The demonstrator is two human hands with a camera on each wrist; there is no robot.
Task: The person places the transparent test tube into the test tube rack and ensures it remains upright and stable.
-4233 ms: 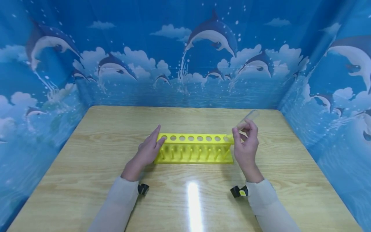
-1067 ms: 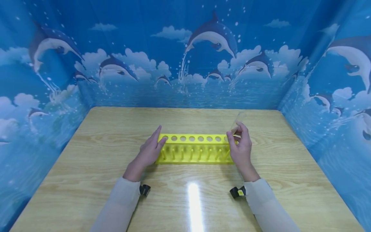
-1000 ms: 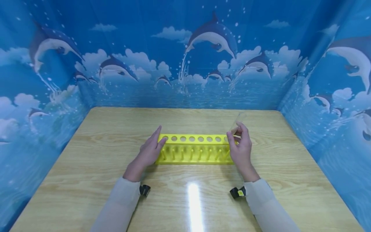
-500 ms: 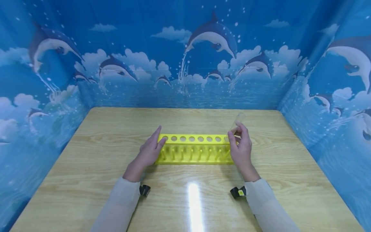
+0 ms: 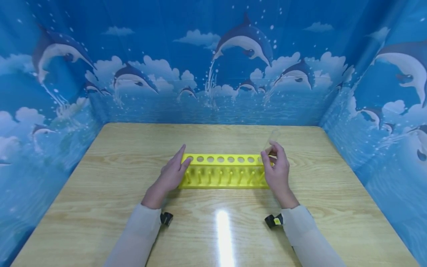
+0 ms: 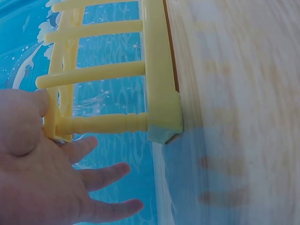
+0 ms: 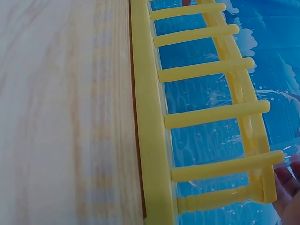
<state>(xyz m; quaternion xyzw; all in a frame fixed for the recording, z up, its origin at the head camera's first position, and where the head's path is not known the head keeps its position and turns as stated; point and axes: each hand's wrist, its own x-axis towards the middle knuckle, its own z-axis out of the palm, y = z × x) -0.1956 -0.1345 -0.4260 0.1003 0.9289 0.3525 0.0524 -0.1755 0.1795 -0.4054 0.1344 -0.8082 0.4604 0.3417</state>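
Note:
A yellow test tube rack (image 5: pixel 220 187) stands upright on the table, with a row of round holes along its top and pegs below. At its left end, my left hand (image 5: pixel 171 172) holds the top plate between thumb and forefinger; in the left wrist view the other fingers stretch out free beneath. With fingertips and thumb, my right hand (image 5: pixel 277 167) pinches a clear test tube (image 5: pixel 274 135) at the rack's right end. The tube leans right, its lower end at the rightmost hole. Faint clear outlines show below the top plate in the right wrist view.
The wood-grain table (image 5: pixel 133 141) runs back to a blue dolphin-print curtain (image 5: pixel 213 104), which also hangs at both sides. A bright light reflection (image 5: pixel 223 237) lies on the tabletop near the front.
Over several seconds my right hand has moved left and the tube has tipped more upright. The rack has shifted very slightly right. In the last second almost nothing moves.

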